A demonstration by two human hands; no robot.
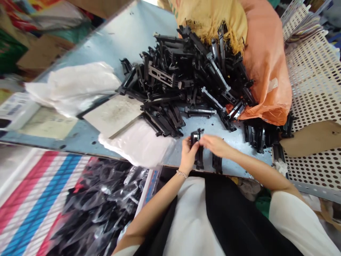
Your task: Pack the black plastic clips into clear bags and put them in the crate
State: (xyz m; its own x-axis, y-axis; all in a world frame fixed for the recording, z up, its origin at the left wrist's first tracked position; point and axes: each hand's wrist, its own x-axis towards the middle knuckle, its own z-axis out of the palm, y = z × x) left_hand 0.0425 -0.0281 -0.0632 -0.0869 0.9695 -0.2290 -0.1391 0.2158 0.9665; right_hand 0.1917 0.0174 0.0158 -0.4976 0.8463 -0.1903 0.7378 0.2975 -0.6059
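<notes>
Near the front edge of the blue table (234, 145), my left hand (188, 153) grips a long black plastic part (197, 156), fingers wrapped around its side. My right hand (213, 144) is at the upper end of the same part, its fingers pressed together there; whether they pinch something small cannot be made out. Another black part (217, 163) lies on the table below my right wrist. Beyond my hands spreads a large heap of similar black plastic parts (170, 76), some with shiny grey strips.
Orange (271, 64) and yellow (213, 14) sacks stand behind the heap. White plastic bags (138, 142) and a flat board (113, 113) lie to the left. Perforated cream baskets (314, 81) are at right. A striped sack (39, 199) with bagged black parts (106, 202) sits lower left.
</notes>
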